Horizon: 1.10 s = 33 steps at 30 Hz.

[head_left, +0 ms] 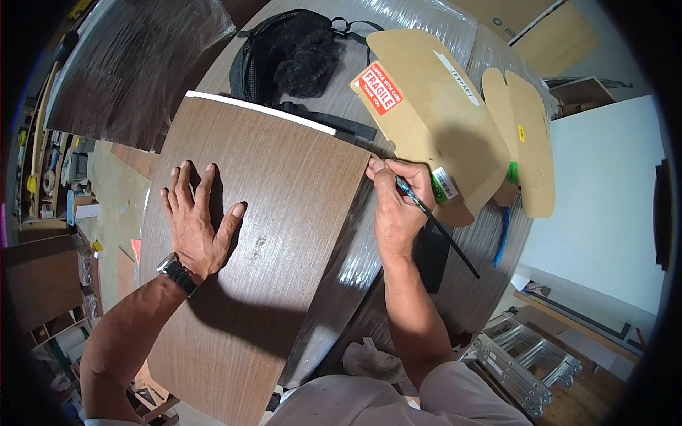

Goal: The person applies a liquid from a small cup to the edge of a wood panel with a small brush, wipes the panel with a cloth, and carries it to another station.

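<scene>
A brown wood-grain panel point(273, 177) lies in front of me, with a white strip point(259, 111) along its far edge. My left hand point(195, 224) rests flat on the panel's left part, fingers spread, a dark-strapped watch point(176, 273) on the wrist. At the panel's far right corner, my right hand point(401, 206) is closed around a slim paintbrush point(447, 236) with a black handle. The handle slants down to the right, past the hand. The brush's working end points at the corner and is mostly hidden by my fingers.
Beyond the panel lie a black mesh bag point(249, 67) and cut cardboard pieces point(440, 99). A plastic-wrapped dark panel point(142, 64) stands at the far left. To the right are a large white board point(604, 206) and a folded aluminium ladder point(522, 362). Crumpled plastic point(369, 361) sits near me.
</scene>
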Tool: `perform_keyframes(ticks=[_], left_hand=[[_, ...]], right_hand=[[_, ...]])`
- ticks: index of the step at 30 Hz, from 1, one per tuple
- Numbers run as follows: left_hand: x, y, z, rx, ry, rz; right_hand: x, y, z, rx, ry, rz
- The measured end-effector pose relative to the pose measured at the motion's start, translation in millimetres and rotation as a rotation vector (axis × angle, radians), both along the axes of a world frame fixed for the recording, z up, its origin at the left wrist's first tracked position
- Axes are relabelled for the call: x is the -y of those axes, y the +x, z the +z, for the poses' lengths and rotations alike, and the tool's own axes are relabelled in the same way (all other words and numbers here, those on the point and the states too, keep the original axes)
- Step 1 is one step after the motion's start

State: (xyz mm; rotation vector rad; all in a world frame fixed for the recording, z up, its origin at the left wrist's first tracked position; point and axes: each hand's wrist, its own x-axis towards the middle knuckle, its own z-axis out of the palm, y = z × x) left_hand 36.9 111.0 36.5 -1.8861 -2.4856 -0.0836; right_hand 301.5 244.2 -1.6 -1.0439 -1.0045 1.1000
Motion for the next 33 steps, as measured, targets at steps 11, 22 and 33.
perform_keyframes(ticks=[11, 22, 33], left_hand=[[0.0, -0.5, -0.2, -0.011, 0.001, -0.001], [-0.1, -1.0, -1.4, -0.016, 0.000, 0.002], [-0.4, -0.1, 0.7, -0.010, -0.016, 0.005]], right_hand=[[0.5, 2.1, -4.2, 0.095, 0.003, -0.010], [3.6, 2.2, -6.2, 0.091, 0.042, -0.026], [1.8, 0.9, -3.0, 0.057, -0.005, -0.016]])
